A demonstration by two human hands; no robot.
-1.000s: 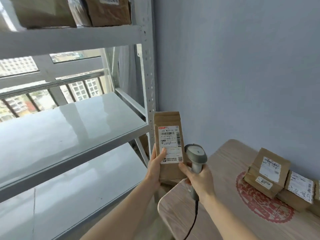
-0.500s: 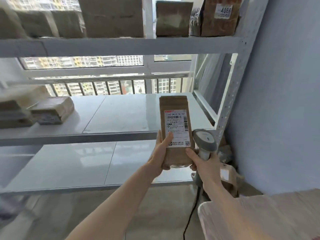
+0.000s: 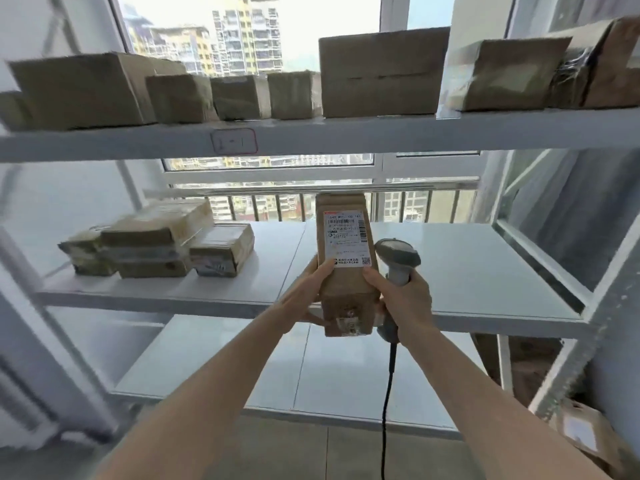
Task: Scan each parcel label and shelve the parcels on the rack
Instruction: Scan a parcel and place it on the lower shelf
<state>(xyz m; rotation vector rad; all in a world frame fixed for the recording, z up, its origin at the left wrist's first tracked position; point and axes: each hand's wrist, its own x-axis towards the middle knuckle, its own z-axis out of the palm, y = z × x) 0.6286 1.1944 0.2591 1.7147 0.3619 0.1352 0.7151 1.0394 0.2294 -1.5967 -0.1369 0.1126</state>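
Note:
I hold a narrow brown parcel (image 3: 346, 296) upright in front of the rack's middle shelf (image 3: 485, 271), its white label (image 3: 347, 239) facing me. My left hand (image 3: 304, 292) grips its left side. My right hand (image 3: 405, 303) holds the grey barcode scanner (image 3: 397, 259) by the handle, and its thumb presses on the parcel's right edge. The scanner's black cable (image 3: 387, 403) hangs down.
A low stack of taped parcels (image 3: 156, 240) lies on the left of the middle shelf. Several cardboard boxes (image 3: 381, 72) line the top shelf. A lower shelf (image 3: 311, 372) sits below. More parcels (image 3: 588, 438) lie on the floor at the right, by the rack's upright (image 3: 588, 323).
My view has swung left from the wooden table to face the rack squarely. Both hands have carried the parcel and scanner along, up to the middle shelf's front edge.

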